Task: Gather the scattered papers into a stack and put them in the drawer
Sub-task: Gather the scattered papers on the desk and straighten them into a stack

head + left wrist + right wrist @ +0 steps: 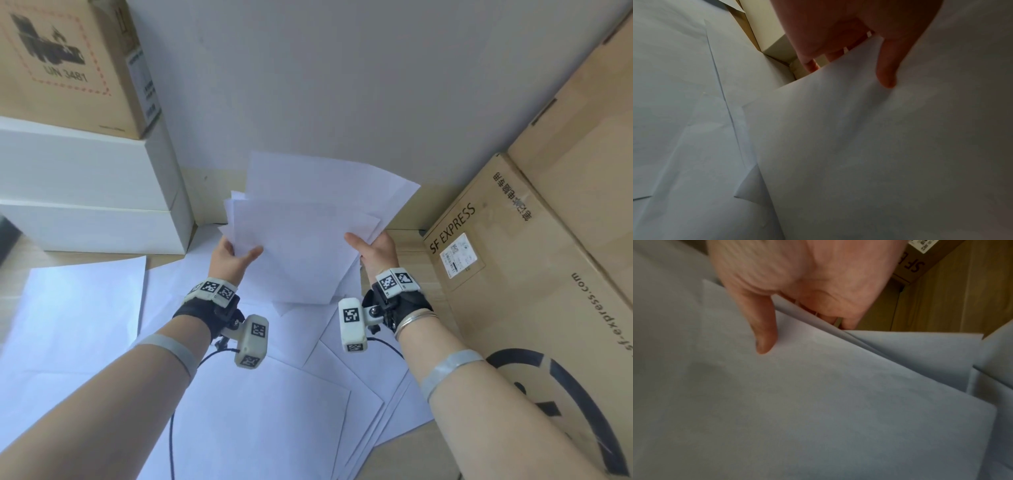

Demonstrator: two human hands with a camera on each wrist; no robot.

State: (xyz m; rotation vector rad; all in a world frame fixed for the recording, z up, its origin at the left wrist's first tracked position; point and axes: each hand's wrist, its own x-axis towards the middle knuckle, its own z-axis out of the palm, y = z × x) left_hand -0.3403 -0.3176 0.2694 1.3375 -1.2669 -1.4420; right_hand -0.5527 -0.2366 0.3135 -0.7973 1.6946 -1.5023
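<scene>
Papers first: I have a loose bundle of white sheets (308,236) lifted off the desk and held between both hands, one side edge in each. My left hand (232,257) pinches the left edge, thumb (887,76) laid flat on the top sheet and the other fingers tucked beneath; in the left wrist view only their tips peek past the paper's edge. My right hand (375,250) does the same on the opposite edge, thumb (762,335) pressed on top, fingers curled below. Both grips are closed on the bundle, not wide. I judge I'm holding it by the two sides so the sheets can be squared, since they are plainly fanned: corners stick out at different angles at the far end, and the right wrist view shows several layered edges splaying out by my fingers.

Both forearms reach forward roughly side by side, wrists a little raised, palms turned inward toward each other, the bundle tilted up away from me.

Below it, more loose sheets (260,404) lie overlapping on the wooden desk (411,455), and one sheet (78,318) lies apart to the left. So gathering looks only partly done. White boxes (85,192) are stacked at the left with a cardboard box (68,65) on top; a large SF Express carton (520,274) stands at the right. No drawer is in view.
</scene>
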